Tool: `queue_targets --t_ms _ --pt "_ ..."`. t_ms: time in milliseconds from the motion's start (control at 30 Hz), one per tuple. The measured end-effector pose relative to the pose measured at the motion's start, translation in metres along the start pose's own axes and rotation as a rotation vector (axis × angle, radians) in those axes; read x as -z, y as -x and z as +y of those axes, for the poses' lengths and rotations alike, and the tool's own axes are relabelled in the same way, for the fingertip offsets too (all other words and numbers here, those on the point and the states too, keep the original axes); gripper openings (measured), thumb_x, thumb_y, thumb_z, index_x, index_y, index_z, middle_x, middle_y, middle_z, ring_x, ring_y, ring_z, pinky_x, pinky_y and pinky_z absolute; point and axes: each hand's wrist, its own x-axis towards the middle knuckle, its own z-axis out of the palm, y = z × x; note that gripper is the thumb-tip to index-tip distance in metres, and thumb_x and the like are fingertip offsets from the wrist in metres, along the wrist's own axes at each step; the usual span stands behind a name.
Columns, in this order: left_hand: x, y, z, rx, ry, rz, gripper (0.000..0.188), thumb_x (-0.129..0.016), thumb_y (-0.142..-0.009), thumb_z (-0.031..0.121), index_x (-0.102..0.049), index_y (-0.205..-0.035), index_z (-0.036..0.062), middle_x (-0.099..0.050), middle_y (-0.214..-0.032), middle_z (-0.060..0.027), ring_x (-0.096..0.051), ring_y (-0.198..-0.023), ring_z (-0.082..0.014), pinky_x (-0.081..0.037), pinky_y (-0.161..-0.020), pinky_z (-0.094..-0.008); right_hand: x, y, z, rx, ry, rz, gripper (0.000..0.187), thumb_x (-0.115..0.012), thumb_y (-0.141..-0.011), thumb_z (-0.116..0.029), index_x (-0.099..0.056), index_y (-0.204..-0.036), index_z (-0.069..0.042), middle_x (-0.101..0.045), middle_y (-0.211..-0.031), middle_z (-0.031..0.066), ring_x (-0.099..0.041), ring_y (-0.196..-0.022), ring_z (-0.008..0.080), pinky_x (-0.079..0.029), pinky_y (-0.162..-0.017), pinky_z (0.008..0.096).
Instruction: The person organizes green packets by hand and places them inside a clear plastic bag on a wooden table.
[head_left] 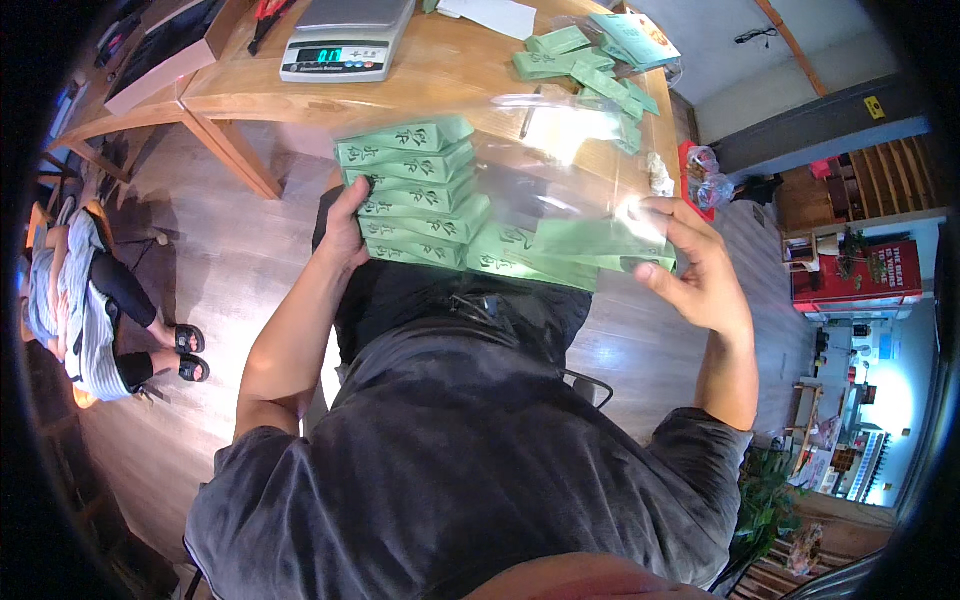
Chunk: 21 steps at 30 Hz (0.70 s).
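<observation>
Packets (415,200): green, dark-lettered, stacked mid-frame
Bag (560,190): clear, shiny
Left hand (346,226): clasping packets
Right hand (700,272): pinching bag

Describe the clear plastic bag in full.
The clear plastic bag looks thin, glossy and see-through, with bright glare at its upper right. It holds green packets with dark writing, stacked at its left and lying along its lower part. The left hand grips its left side, the right hand its right end. Where it opens is unclear.
</observation>
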Motion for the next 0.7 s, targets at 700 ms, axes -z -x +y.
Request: queue_targets --t_ms 700 --pt "-0.02 0.002 -0.003 0.092 0.085 0.052 0.075 -0.069 -0.088 0.049 -0.047 -0.139 -0.0001 -0.06 -0.131 -0.0176 -0.061 -0.117 -0.0302 -0.051 -0.1 -0.0429 -0.003 -0.003 -0.009 0.174 0.429 -0.228 0.051 -0.07 -0.088 -0.035 -0.062 -0.13 -0.008 -0.063 -0.131 0.0133 -0.056 -0.124 0.0326 -0.034 -0.111 0.046"
